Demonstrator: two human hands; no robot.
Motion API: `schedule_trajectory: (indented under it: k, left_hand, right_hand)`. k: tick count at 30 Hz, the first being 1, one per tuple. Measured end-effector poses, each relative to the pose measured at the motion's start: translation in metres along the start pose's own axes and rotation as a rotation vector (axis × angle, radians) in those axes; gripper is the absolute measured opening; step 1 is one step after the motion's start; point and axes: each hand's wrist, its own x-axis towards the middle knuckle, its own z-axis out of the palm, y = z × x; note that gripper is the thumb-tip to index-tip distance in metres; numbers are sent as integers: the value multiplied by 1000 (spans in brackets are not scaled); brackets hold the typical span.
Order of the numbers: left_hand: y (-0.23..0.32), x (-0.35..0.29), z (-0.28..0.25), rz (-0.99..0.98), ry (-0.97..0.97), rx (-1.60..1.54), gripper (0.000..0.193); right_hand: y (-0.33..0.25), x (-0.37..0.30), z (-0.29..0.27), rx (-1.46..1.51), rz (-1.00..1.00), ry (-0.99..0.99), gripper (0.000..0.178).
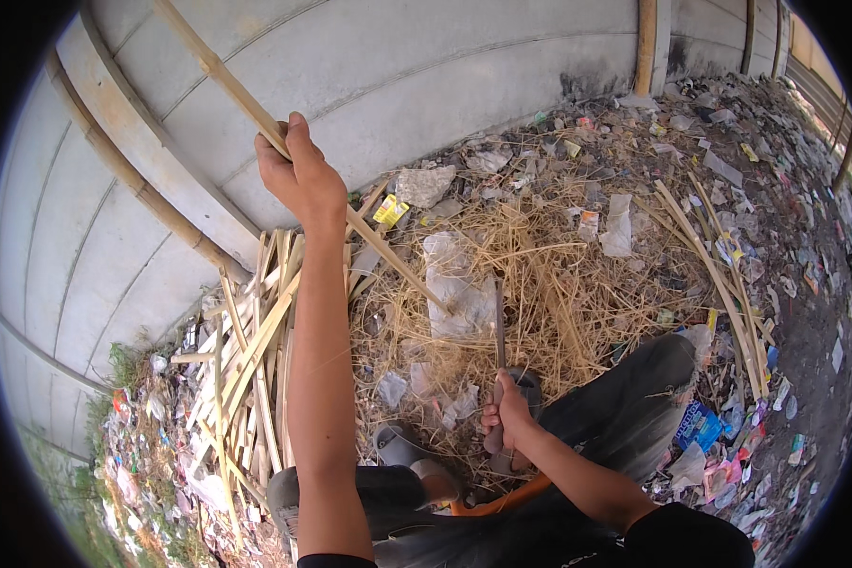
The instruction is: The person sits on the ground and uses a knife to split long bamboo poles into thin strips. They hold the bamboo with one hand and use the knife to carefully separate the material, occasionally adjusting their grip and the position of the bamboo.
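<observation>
My left hand (303, 180) is raised on the far left, closed around a long bamboo strip (388, 254). The strip slants down to the right, and its lower end meets a pale flat slab (450, 256) on the ground. In my right hand (509, 417), low between my knees, is the handle of a long knife (500, 322). Its narrow dark blade points away from me, beside the slab's right edge and apart from the strip. Straw-like shavings (559, 284) lie around the slab.
Split bamboo strips (256, 360) are heaped to my left, and several more strips (724, 275) lie on the right. A grey panel wall (464, 57) stands behind. Scattered litter (729, 161) covers the ground. An orange edge (502, 498) shows beneath me, between my legs.
</observation>
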Motion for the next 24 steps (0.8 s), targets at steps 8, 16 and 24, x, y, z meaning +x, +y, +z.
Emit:
schedule_trajectory:
  k: [8, 16, 24]
  left_hand:
    - [2, 1, -4, -46, 87, -13, 37]
    - [-2, -3, 17, -3, 100, 51, 45]
    - [4, -15, 26, 56, 99, 111, 48]
  right_hand:
    - [-104, -119, 64, 143, -860, -652, 64]
    - [-1, -45, 40, -279, -161, -317, 62]
    - [-62, -102, 76, -91, -587, -563, 59]
